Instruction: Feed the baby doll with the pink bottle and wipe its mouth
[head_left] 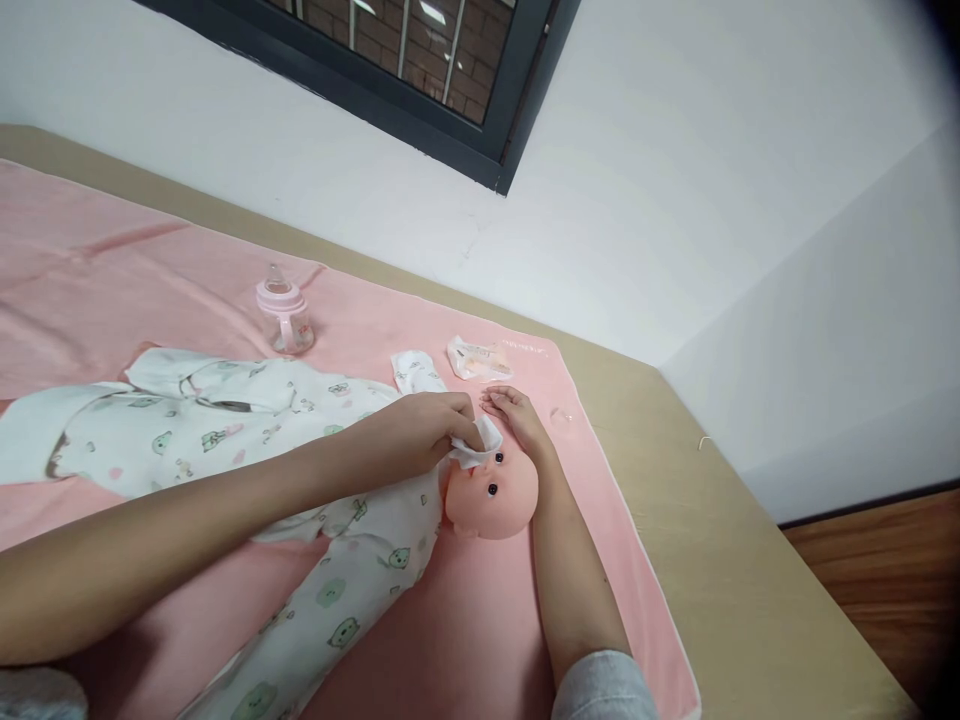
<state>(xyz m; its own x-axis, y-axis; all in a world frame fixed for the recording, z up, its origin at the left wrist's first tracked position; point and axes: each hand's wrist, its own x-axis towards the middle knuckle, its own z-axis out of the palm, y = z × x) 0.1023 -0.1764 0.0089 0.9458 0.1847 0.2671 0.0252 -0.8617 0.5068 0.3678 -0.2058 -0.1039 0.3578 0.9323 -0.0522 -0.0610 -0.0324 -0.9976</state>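
Observation:
A baby doll point(495, 505) in a white outfit with green animal prints point(330, 590) lies on its back on a pink blanket point(442, 640). Its bald head points to the right. My left hand point(435, 430) pinches a white wipe point(478, 445) and presses it against the doll's face near the mouth and nose. The wipe and fingers hide part of the face. Beyond the head, my right hand point(516, 412) rests on the blanket with fingers extended, its wrist alongside the top of the head. It holds nothing that I can see.
A pink-lidded baby bottle point(286, 315) stands upright on the blanket at the back. Behind my right hand lies a small soft packet point(478, 358). A small clear item point(561, 418) sits near the blanket's right edge. A wall point(600, 250) and dark window frame point(495, 150) border the wooden surface point(675, 480).

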